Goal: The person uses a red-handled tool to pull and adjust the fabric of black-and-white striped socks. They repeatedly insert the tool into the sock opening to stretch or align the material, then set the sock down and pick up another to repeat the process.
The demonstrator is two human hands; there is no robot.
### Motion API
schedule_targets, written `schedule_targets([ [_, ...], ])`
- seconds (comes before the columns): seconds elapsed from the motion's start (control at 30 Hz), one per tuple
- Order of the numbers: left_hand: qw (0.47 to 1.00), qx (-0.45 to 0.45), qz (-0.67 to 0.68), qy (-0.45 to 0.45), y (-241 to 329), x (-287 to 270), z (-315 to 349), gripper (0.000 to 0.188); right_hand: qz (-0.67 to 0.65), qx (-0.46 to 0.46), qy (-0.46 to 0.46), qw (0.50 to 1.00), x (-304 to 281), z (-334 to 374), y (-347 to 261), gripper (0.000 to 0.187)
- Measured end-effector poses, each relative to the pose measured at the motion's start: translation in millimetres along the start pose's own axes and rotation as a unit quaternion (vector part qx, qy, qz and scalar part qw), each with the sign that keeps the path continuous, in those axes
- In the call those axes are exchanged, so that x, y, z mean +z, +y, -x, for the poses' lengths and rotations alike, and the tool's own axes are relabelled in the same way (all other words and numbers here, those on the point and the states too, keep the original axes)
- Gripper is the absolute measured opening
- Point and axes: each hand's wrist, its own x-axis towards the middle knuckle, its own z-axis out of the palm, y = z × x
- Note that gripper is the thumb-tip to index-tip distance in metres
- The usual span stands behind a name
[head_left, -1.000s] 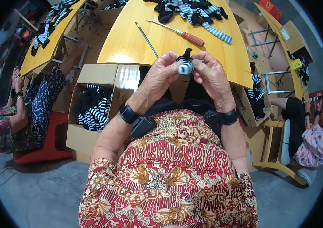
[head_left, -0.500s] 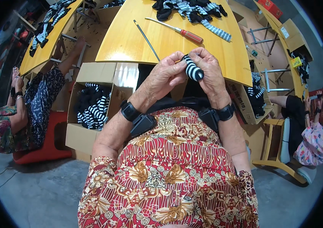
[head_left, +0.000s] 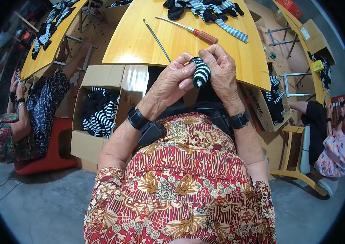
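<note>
A small black-and-white striped knit sock [head_left: 201, 74] hangs between my hands just past the table's near edge, its closed, rounded end pointing down toward me. On its left side, my left hand [head_left: 176, 73] pinches the upper edge between thumb and fingers. The thumb and curled fingers of my right hand [head_left: 220, 67] grip the same edge from the other side. Beyond my hands, a screwdriver [head_left: 205, 37] with a red handle lies on the yellow table [head_left: 136, 44]. A thin dark rod [head_left: 156, 40] lies to its left, its near end by my left hand.
Grey-and-black striped knitwear [head_left: 205, 10] is heaped at the table's far side. Open cardboard boxes of striped knits stand left [head_left: 96, 149] and right [head_left: 258, 107] of me. One co-worker [head_left: 12, 132] sits at far left, another [head_left: 335, 150] at far right beside a wooden chair [head_left: 298, 175].
The sock has tipped, so its rounded end now points down and slightly left instead of right. My right hand has moved slightly up and left along its upper edge; both hands keep hold.
</note>
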Motion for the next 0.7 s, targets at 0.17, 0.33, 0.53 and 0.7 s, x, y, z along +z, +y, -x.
schedule_targets([
  [0.17, 0.998, -0.014, -0.05, -0.02, 8, 20, 4, 0.024, -0.049, -0.023, 0.022, 0.998, 8, 3, -10, 0.008],
  [0.33, 0.984, 0.018, -0.169, -0.045, 14, 37, 15, 0.058, -0.024, -0.069, 0.035, 0.997, 10, 3, -10, 0.01],
  [0.53, 0.914, -0.028, -0.37, -0.161, 30, 57, 25, 0.065, 0.019, -0.017, 0.04, 0.999, 18, 14, -24, 0.011],
  [0.7, 0.956, -0.1, -0.267, -0.06, 25, 54, 34, 0.051, 0.01, -0.029, -0.005, 1.0, 20, 10, -25, 0.009],
])
